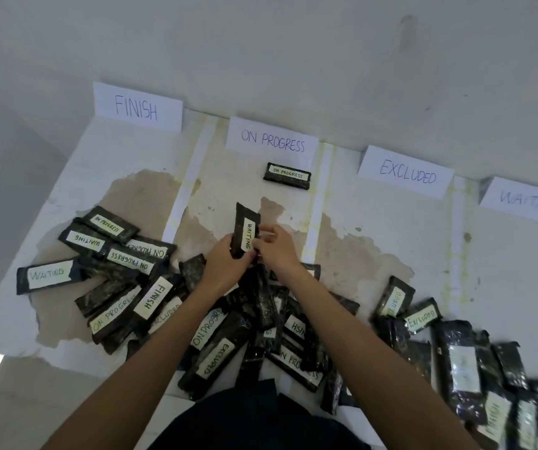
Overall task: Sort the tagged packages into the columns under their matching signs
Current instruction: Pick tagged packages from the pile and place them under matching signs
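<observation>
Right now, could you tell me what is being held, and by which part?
The WAITING package: the left hand grips its lower end, the right hand pinches its lower right edge.

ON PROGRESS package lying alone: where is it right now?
Head view: the lone ON PROGRESS package lies flat directly under the ON PROGRESS sign, in the second column from the left, beyond the held WAITING package.

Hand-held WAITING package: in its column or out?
Out, held: left hand and right hand grip the WAITING package below the ON PROGRESS sign; WAITING sign is far right.
</observation>
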A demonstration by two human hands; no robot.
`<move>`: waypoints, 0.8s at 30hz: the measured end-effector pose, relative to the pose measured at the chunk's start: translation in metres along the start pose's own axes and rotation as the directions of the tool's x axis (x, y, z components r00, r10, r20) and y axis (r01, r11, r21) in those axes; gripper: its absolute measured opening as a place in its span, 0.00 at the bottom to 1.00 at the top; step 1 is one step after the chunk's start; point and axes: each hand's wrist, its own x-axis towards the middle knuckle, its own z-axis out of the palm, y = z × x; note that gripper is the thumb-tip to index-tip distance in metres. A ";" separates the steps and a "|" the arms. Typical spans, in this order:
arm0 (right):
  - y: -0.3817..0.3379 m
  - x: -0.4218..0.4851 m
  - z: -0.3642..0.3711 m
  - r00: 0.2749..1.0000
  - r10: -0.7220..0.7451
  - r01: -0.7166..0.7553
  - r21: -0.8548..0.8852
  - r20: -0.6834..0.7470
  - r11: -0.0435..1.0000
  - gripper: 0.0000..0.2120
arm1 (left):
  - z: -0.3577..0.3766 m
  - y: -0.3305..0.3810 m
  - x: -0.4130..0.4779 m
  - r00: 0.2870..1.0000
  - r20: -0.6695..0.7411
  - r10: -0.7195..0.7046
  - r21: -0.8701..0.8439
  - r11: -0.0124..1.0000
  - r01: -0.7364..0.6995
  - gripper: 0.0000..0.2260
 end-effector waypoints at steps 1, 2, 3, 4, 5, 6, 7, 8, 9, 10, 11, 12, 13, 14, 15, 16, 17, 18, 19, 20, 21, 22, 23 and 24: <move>0.000 -0.001 -0.004 1.000 -0.007 0.007 0.002 0.004 1.000 0.15 | 0.003 0.001 0.000 0.997 0.005 -0.077 -0.081 0.994 0.077 0.13; 0.001 -0.003 -0.010 0.999 -0.021 0.021 -0.003 0.024 1.000 0.15 | 0.004 0.003 0.001 0.987 0.004 -0.161 -0.189 0.969 0.158 0.12; 0.002 -0.004 -0.016 0.998 -0.042 0.043 -0.008 0.054 0.999 0.14 | 0.005 0.005 0.002 0.972 0.005 -0.237 -0.312 0.923 0.227 0.10; 0.002 -0.006 -0.022 0.994 -0.063 0.066 -0.026 0.084 0.997 0.14 | 0.004 0.008 0.003 0.956 0.017 -0.292 -0.422 0.865 0.271 0.10; 0.002 -0.009 -0.028 0.991 -0.081 0.088 -0.061 0.105 0.994 0.15 | 0.002 0.009 0.005 0.947 0.028 -0.320 -0.489 0.821 0.293 0.10; 0.003 -0.013 -0.034 0.988 -0.099 0.112 -0.115 0.115 0.987 0.16 | 0.001 0.010 0.007 0.942 0.033 -0.333 -0.497 0.812 0.305 0.10; 0.003 -0.016 -0.039 0.985 -0.127 0.148 -0.193 0.118 0.970 0.17 | 0.001 0.010 0.009 0.940 0.038 -0.339 -0.479 0.820 0.315 0.10; 0.004 -0.021 -0.045 0.978 -0.165 0.195 -0.292 0.125 0.936 0.19 | 0.001 0.011 0.009 0.937 0.040 -0.348 -0.447 0.832 0.328 0.11; 0.005 -0.025 -0.049 0.968 -0.208 0.248 -0.401 0.141 0.882 0.22 | 0.003 0.012 0.010 0.932 0.041 -0.360 -0.425 0.838 0.342 0.12; 0.006 -0.029 -0.052 0.955 -0.248 0.296 -0.500 0.162 0.814 0.26 | 0.005 0.015 0.010 0.928 0.041 -0.369 -0.415 0.839 0.352 0.12; 0.008 -0.033 -0.055 0.942 -0.283 0.333 -0.577 0.179 0.746 0.30 | 0.009 0.019 0.009 0.929 0.044 -0.367 -0.404 0.844 0.353 0.12; 0.010 -0.036 -0.058 0.933 -0.311 0.353 -0.638 0.182 0.684 0.32 | 0.013 0.024 0.007 0.934 0.045 -0.354 -0.388 0.856 0.343 0.11; 0.013 -0.039 -0.062 0.925 -0.336 0.360 -0.683 0.175 0.635 0.33 | 0.018 0.029 0.005 0.942 0.047 -0.333 -0.368 0.871 0.327 0.11; 0.014 -0.041 -0.068 0.920 -0.357 0.358 -0.714 0.160 0.602 0.33 | 0.024 0.033 0.003 0.949 0.054 -0.312 -0.350 0.884 0.310 0.11; 0.016 -0.044 -0.075 0.917 -0.371 0.353 -0.732 0.146 0.583 0.33 | 0.030 0.037 0.000 0.955 0.063 -0.290 -0.317 0.901 0.295 0.11; 0.016 -0.047 -0.084 0.916 -0.377 0.346 -0.745 0.137 0.570 0.34 | 0.035 0.042 -0.002 0.961 0.078 -0.265 -0.266 0.924 0.276 0.12; 0.017 -0.051 -0.094 0.915 -0.381 0.342 -0.756 0.133 0.558 0.34 | 0.040 0.048 -0.006 0.969 0.099 -0.226 -0.172 0.955 0.240 0.13; 0.017 -0.053 -0.106 0.913 -0.386 0.342 -0.764 0.131 0.548 0.33 | 0.044 0.055 -0.008 0.978 0.128 -0.168 -0.040 0.984 0.174 0.15; 0.018 -0.056 -0.120 0.908 -0.397 0.347 -0.768 0.131 0.539 0.32 | 0.048 0.063 -0.011 0.982 0.163 -0.100 0.103 0.991 0.083 0.17; 0.020 -0.058 -0.136 0.906 -0.403 0.348 -0.770 0.130 0.535 0.30 | 0.053 0.071 -0.013 0.981 0.190 -0.027 0.230 0.973 -0.018 0.19; 0.023 -0.060 -0.153 0.903 -0.410 0.348 -0.771 0.125 0.533 0.30 | 0.058 0.080 -0.015 0.977 0.208 0.046 0.320 0.941 -0.112 0.20; 0.026 -0.062 -0.171 0.902 -0.417 0.343 -0.775 0.114 0.531 0.30 | 0.063 0.089 -0.018 0.967 0.220 0.125 0.370 0.907 -0.201 0.21; 0.029 -0.065 -0.190 0.900 -0.423 0.334 -0.784 0.101 0.523 0.30 | 0.071 0.096 -0.019 0.950 0.232 0.209 0.400 0.870 -0.288 0.22; 0.033 -0.069 -0.208 0.901 -0.425 0.317 -0.796 0.084 0.516 0.31 | 0.079 0.103 -0.020 0.924 0.247 0.291 0.423 0.826 -0.373 0.23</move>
